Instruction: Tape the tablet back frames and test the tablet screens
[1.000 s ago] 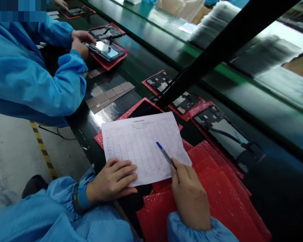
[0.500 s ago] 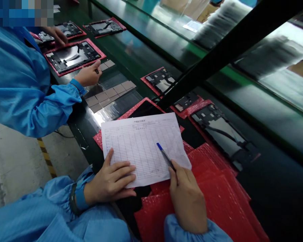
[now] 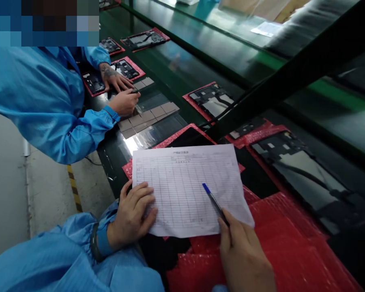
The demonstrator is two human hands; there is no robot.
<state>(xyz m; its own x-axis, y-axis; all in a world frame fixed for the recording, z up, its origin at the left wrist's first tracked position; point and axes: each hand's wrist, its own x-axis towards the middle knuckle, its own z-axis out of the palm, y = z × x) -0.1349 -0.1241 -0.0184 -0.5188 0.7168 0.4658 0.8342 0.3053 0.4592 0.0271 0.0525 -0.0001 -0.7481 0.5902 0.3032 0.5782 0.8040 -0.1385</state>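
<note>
A printed form [image 3: 188,194] with a grid of rows and columns lies in front of me on red bubble-wrap sheets. My left hand [image 3: 135,213] rests on its left edge, fingers apart and partly bent. In my right hand [image 3: 245,247] is a pen [image 3: 214,202] with a blue end; that end points up and left over the form's right half. My right hand lies at the form's lower right corner. Beneath the form, red bubble wrap [image 3: 292,231] spreads to the right, and a dark panel [image 3: 191,137] on red wrap shows behind it.
At the left, a co-worker in a blue smock has both hands [image 3: 124,97] near small grey-brown squares [image 3: 149,117]. Opened tablet-like units [image 3: 213,101] on red wrap lie along the green bench. A dark slanted bar [image 3: 280,77] crosses the right side. Striped tape [image 3: 74,188] marks the floor.
The view has shifted, so the form sits further right and lower. My left fingers have drawn back toward the form's left edge. The co-worker's hands have come together near the squares.
</note>
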